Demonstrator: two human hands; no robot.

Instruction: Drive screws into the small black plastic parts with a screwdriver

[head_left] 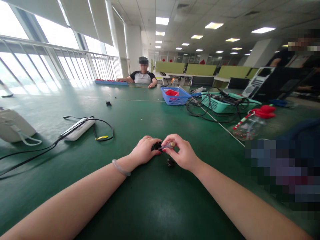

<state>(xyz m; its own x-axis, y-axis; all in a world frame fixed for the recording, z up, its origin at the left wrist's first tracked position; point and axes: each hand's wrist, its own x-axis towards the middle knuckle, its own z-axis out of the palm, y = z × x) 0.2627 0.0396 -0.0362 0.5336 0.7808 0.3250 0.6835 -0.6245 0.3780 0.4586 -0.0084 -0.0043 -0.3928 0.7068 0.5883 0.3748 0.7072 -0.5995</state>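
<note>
My left hand (144, 150) is curled around a small black part (156, 145) on the green table (155, 200). My right hand (182, 152) pinches a small metal-tipped piece (168, 145) between thumb and fingers and holds it against that black part. The two hands meet at the table's middle. Another small black piece (171, 162) lies on the table just under my right hand. A pale bracelet (120, 168) sits on my left wrist.
A white power strip (78, 129) with black cables lies to the left, beside a white device (13, 128). A blue basket (175, 95), a teal basket (225, 103) of cables and a red-capped bottle (250, 125) stand behind. Another person (143, 77) sits at the far end.
</note>
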